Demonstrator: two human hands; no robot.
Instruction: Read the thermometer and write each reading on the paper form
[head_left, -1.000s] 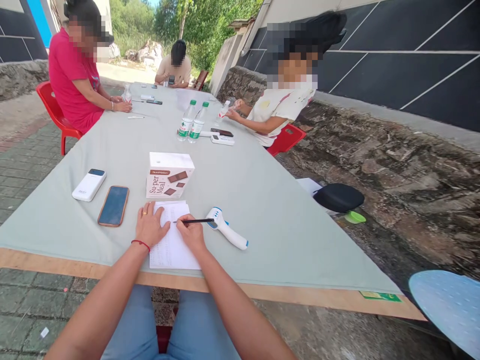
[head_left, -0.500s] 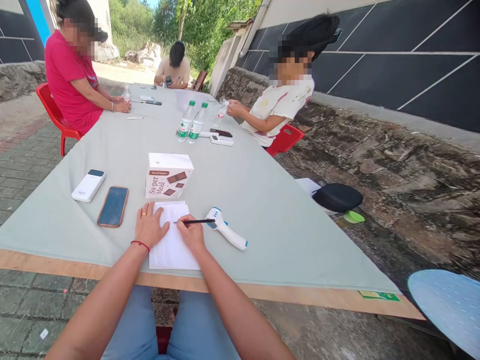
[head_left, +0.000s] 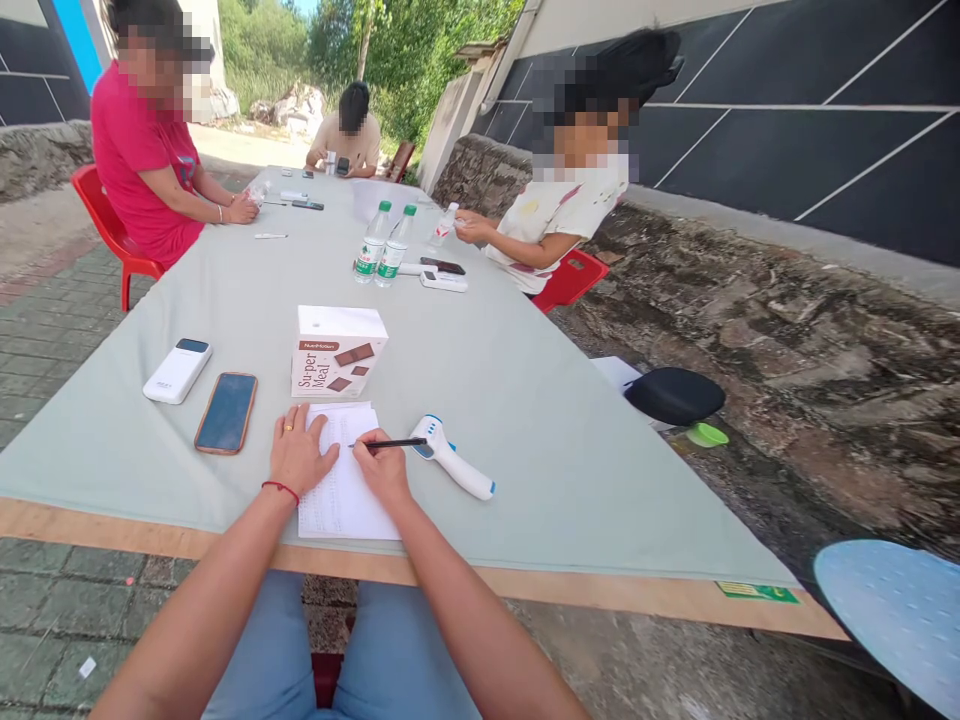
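White sheets of paper (head_left: pixel 341 505) with rows of small writing lie at the table's near edge. My left hand (head_left: pixel 301 450) rests flat on their left side, fingers spread, a ring and a red cord bracelet on it. A black pen (head_left: pixel 397 442) is pinched in my right hand (head_left: pixel 382 468), its tip at the paper and its back end pointing right, over a white and blue infrared thermometer (head_left: pixel 454 460). Just beyond the paper stands a white and brown box (head_left: pixel 339 355) printed "Super Meal". Left of my left hand lies a phone (head_left: pixel 226 413) in a brown case.
A white power bank (head_left: pixel 178 371) lies at the left. Two green-capped water bottles (head_left: pixel 381 247) stand mid-table, beside another phone (head_left: pixel 443 266) and power bank (head_left: pixel 444 281). Three people sit around the grey-green tablecloth (head_left: pixel 570 480). A light blue stool (head_left: pixel 896 610) stands at right.
My hands and the pen look nearly unmoved. The person at left has tipped a bottle over in their hands. At right, a bottle now stands more upright by that person's hands.
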